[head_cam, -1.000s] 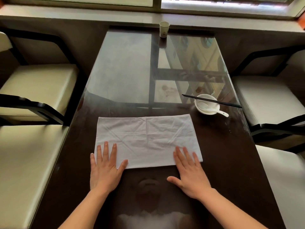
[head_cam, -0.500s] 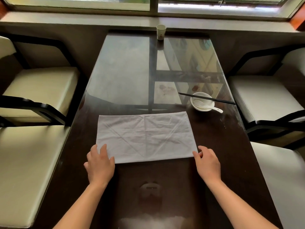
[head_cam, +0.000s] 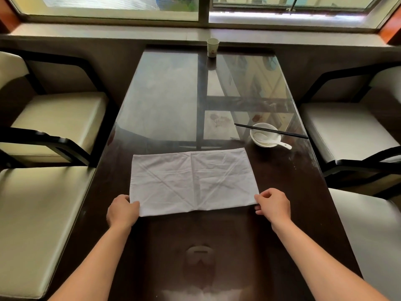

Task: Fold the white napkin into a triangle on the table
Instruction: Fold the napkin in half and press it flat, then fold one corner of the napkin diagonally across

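Observation:
The white napkin lies flat as a wide rectangle on the dark glossy table, with diagonal and vertical creases across it. My left hand pinches its near left corner, fingers curled over the edge. At the near right corner my right hand grips the cloth between thumb and fingers. Both corners stay low, at or just above the tabletop.
A white bowl with a white spoon and black chopsticks across it sits just beyond the napkin's far right corner. A paper cup stands at the table's far end. Cream-cushioned chairs flank both sides.
My hands went from lying flat on the napkin's near edge to sliding outward and closing on its two near corners. The napkin has kept its place.

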A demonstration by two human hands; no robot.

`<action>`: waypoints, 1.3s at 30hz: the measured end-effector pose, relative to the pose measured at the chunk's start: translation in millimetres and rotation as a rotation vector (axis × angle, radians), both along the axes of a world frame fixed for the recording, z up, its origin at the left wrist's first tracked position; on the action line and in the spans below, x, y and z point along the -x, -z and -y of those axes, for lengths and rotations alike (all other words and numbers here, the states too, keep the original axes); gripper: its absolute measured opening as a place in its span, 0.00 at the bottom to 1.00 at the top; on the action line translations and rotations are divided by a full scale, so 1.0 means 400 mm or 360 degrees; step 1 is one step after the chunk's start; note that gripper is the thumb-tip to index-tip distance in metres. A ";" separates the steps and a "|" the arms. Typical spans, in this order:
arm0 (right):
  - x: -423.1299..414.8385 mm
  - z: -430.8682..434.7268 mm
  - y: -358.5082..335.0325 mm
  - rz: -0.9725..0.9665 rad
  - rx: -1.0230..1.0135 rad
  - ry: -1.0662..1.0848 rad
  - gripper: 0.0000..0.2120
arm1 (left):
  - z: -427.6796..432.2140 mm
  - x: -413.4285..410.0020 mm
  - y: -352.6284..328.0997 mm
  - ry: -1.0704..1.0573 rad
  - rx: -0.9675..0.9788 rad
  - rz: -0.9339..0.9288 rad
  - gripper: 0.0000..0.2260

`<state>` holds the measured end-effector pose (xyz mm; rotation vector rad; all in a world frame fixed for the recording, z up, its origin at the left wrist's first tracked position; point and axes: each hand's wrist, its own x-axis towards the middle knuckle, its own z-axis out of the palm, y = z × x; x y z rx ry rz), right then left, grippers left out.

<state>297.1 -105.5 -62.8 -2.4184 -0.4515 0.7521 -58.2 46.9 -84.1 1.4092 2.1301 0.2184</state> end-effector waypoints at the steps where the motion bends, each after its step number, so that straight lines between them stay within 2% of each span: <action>1: 0.000 0.004 -0.001 -0.0014 -0.0029 0.0013 0.05 | 0.000 0.001 -0.002 -0.0018 -0.0026 0.0051 0.09; 4: 0.002 0.024 -0.004 -0.0055 -0.0066 0.0037 0.04 | 0.003 0.015 -0.008 -0.0072 -0.0117 0.0172 0.05; 8: 0.013 0.073 -0.008 -0.0122 -0.0099 0.0014 0.06 | 0.014 0.042 -0.008 -0.0118 -0.0171 0.0268 0.07; 19: 0.106 0.243 -0.018 -0.0306 -0.0163 -0.0300 0.10 | 0.012 0.088 0.004 -0.0223 -0.0269 0.0291 0.13; 27: 0.184 0.320 -0.016 -0.0386 -0.0155 -0.0392 0.08 | 0.007 0.072 -0.002 -0.0322 -0.0347 0.0315 0.17; 30: 0.199 0.337 -0.004 -0.0469 -0.0138 -0.0401 0.07 | 0.064 0.070 -0.018 -0.0120 -0.0408 0.0152 0.18; 34: 0.208 0.352 0.007 -0.0566 -0.0174 -0.0364 0.05 | 0.218 0.028 -0.023 0.0443 -0.0546 -0.0058 0.16; 37: 0.198 0.355 0.010 -0.0655 -0.0242 -0.0315 0.07 | 0.334 -0.028 -0.025 0.0843 -0.0576 0.0095 0.18; 39: 0.183 0.355 0.005 -0.0718 -0.0280 -0.0322 0.14 | 0.386 -0.057 -0.021 0.1094 -0.0545 0.0221 0.20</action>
